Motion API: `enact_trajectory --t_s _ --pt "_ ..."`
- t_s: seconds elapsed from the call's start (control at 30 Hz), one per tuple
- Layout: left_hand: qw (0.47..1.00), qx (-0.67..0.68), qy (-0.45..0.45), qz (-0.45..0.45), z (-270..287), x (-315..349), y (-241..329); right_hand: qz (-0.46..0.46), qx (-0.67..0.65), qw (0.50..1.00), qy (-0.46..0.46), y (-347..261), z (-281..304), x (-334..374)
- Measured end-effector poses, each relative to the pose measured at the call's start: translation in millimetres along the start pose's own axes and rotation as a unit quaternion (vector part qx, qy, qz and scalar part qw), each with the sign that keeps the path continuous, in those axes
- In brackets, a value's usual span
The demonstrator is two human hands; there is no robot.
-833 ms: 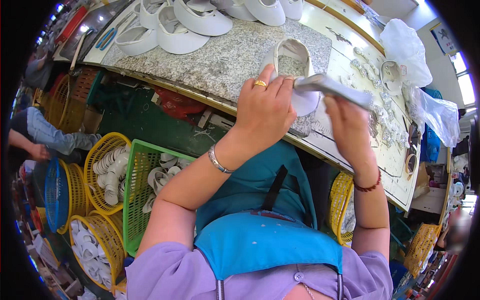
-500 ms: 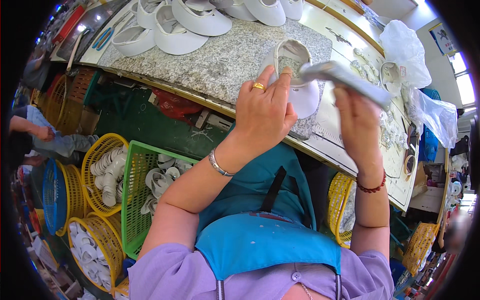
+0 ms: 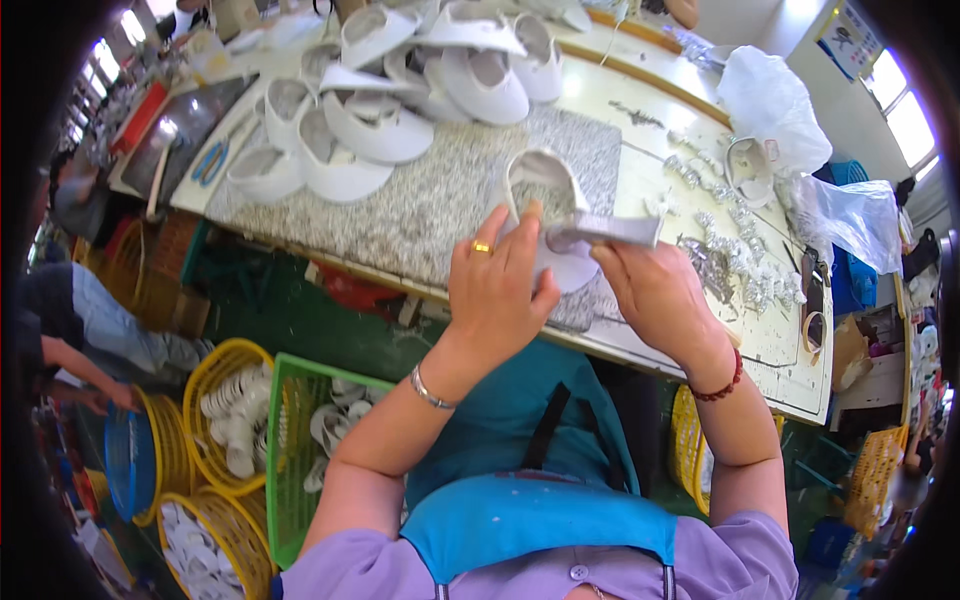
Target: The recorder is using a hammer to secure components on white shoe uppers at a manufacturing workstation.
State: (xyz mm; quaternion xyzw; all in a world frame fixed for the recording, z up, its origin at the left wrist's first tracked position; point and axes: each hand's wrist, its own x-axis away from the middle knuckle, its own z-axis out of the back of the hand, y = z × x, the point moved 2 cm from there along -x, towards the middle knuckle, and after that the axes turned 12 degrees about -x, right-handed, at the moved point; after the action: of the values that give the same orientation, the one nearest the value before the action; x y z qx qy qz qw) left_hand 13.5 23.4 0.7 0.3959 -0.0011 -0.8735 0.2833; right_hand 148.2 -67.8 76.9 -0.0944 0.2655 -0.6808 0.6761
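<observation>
The long desk (image 3: 780,380) is stretching right across, and a speckled stone slab (image 3: 420,215) is lying flat on it, a heap of white visors (image 3: 375,125) crowding its far left. Below the near edge, baskets are gathering: a green basket (image 3: 283,450) is holding white loops (image 3: 325,430), the yellow basket (image 3: 190,405) beside it is carrying stacked curved white pieces, and a lower yellow basket (image 3: 245,510) is keeping a loose jumble of white bits.

And here's the crux: a single white visor (image 3: 570,272) is lying at the slab's near right, between the two hands, its long axis running from the loop on the far side to the brim facing the person. The left hand (image 3: 497,290) is the nearer one, touching the visor's left side, fingers stretching out, thumb standing apart. Off to the visor's right, the right hand (image 3: 665,295) is gripping a grey tool (image 3: 630,231), which is pointing left, crosswise, its rounded end sitting over the spot where loop meets brim (touching or not, the blur isn't telling).
</observation>
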Motion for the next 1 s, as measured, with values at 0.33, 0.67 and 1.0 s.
enact_trajectory --t_s 0.33,0.67,1.0 --pt "0.985 -0.001 0.0 -0.173 10.4 -47.5 -2.7 -0.129 -0.085 0.94 0.303 78.6 46.4 139.7" --pt "0.956 -0.188 -0.069 -0.213 13.4 -110.9 -59.2 -0.265 0.167 0.913 0.26 134.8 54.4 222.5" --pt "0.938 -0.257 -0.077 -0.219 27.0 -132.9 -67.3 -0.21 0.192 0.926 0.248 138.7 61.0 210.0"
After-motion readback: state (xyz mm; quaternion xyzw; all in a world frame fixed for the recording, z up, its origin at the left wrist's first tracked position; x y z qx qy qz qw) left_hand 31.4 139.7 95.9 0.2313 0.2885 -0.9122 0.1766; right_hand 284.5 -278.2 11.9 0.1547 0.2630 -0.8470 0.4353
